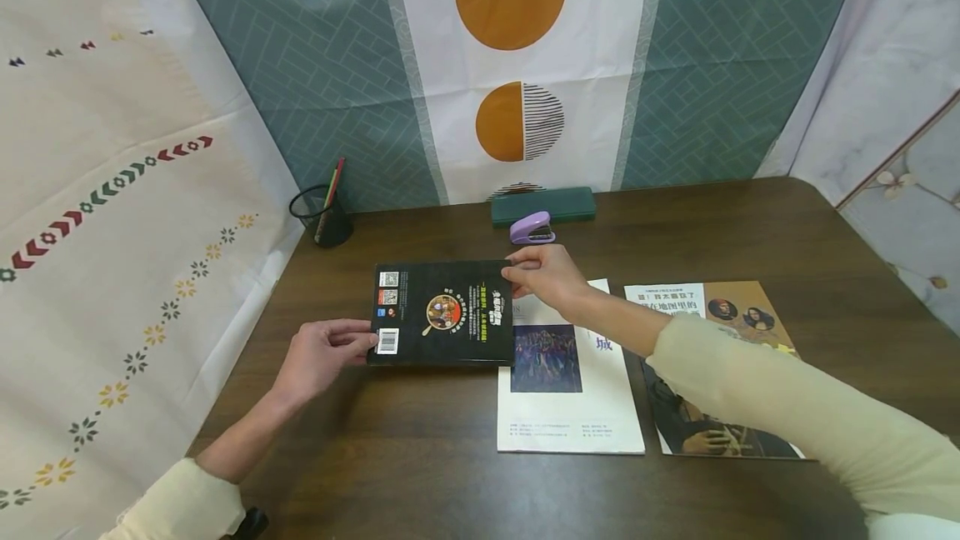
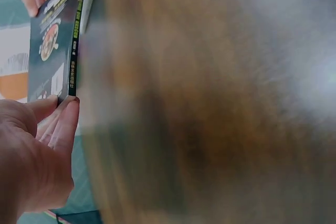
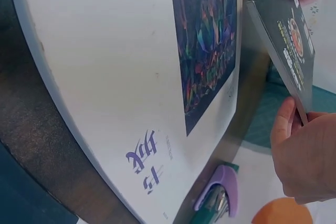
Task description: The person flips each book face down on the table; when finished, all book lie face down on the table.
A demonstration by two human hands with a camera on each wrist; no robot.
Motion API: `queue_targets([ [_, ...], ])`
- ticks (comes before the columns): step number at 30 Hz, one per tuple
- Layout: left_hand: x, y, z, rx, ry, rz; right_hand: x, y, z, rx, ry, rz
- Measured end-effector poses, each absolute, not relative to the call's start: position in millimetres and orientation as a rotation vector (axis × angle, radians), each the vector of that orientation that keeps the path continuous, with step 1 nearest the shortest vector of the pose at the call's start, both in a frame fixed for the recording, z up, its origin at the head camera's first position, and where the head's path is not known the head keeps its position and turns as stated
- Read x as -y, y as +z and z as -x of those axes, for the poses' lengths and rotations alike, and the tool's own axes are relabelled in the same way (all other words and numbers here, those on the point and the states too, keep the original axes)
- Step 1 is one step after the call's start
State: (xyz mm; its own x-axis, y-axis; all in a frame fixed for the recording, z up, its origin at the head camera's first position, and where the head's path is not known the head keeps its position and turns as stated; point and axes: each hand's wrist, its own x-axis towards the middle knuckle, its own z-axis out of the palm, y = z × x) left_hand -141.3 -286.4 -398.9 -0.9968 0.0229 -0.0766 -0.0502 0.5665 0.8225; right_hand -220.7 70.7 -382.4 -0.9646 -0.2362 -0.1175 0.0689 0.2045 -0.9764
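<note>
From the head camera, the left hand [image 1: 318, 355] and right hand [image 1: 542, 273] pinched opposite corners of the black book [image 1: 442, 312], held over the table [image 1: 450, 457] beside the white book [image 1: 567, 373].

The left wrist camera showed fingers [image 2: 63, 121] gripping its spine corner.

The right wrist camera showed it tilted above the white book; setting it down seemingly called for level lowering.

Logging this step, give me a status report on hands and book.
Left hand and right hand pinch black book at opposite corners. White book partly beneath.
</note>
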Motion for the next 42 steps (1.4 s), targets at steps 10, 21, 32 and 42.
queue_targets([
  [10, 284.1, -414.8, 129.2, -2.653, 1.405, 0.098, -61.1, -397.1, 230.8, -2.252, -1.826, 0.154],
  [21, 283.5, -422.2, 120.4, -2.877, 1.133, -0.019, -49.2, -405.2, 237.3, -2.327, -1.806, 0.161],
  [32, 281.0, -422.8, 113.2, -3.077, 0.924, -0.133, -42.9, -413.3, 247.5, -2.539, -1.617, 0.314],
  [42, 278.4, -421.7, 112.0, -3.124, 0.840, -0.199, -39.4, -413.1, 255.5, -2.648, -1.454, 0.459],
])
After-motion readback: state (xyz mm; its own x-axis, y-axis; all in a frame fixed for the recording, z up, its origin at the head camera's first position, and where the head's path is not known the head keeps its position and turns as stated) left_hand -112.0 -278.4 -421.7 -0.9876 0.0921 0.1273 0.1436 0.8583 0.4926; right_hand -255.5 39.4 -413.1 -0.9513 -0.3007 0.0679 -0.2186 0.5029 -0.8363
